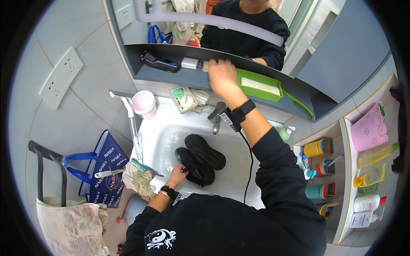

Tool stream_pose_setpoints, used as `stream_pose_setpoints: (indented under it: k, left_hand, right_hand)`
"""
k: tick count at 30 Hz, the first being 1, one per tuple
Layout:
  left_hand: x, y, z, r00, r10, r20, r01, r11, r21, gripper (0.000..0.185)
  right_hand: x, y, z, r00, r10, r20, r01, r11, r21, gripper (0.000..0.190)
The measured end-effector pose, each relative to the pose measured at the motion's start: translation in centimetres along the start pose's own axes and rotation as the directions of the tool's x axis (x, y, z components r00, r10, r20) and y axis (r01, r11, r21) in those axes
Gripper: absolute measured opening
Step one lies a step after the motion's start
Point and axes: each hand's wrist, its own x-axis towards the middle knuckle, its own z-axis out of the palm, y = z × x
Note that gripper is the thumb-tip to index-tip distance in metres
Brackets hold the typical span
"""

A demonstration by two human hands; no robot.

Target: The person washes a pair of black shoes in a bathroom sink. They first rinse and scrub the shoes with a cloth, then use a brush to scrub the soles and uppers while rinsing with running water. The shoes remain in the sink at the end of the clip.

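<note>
A pair of black shoes lies in the white washbasin [237, 179]. One shoe [205, 152] shows its sole upward; the nearer shoe [195, 169] rests against it. My left hand [178, 175] grips the near shoe's edge between thumb and fingers. My right hand [222, 75] reaches over the faucet [216, 123] to the grey shelf [192, 77] below the mirror. Its fingers curl down beside a green plastic tray [261, 94], and a small beige object [205, 66] shows at their left. What those fingers hold is hidden.
An electric shaver [163, 63], a white charger [189, 63] and a green comb [299, 105] lie on the shelf. A pink-white cup [144, 104] and a soap box [183, 100] stand on the basin rim. A black cable [250, 160] hangs from my right wrist. Bottles fill the right-hand niche.
</note>
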Motion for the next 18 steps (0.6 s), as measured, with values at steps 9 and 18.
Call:
stream_pose_setpoints:
  k: [9, 18]
  left_hand:
    - [-0.2, -1.2, -0.9, 0.999, 0.035, -0.015, -0.035, 0.999, 0.024, 0.027]
    - [0.1, -1.2, -0.9, 0.999, 0.052, -0.014, -0.052, 0.998, 0.024, 0.029]
  right_hand:
    - [2.7, 2.9, 1.6, 0.996, -0.051, 0.075, 0.057, 0.995, -0.085, 0.042]
    - [1.6, 2.2, 1.0, 0.910, -0.323, -0.259, 0.348, 0.936, 0.056, 0.033]
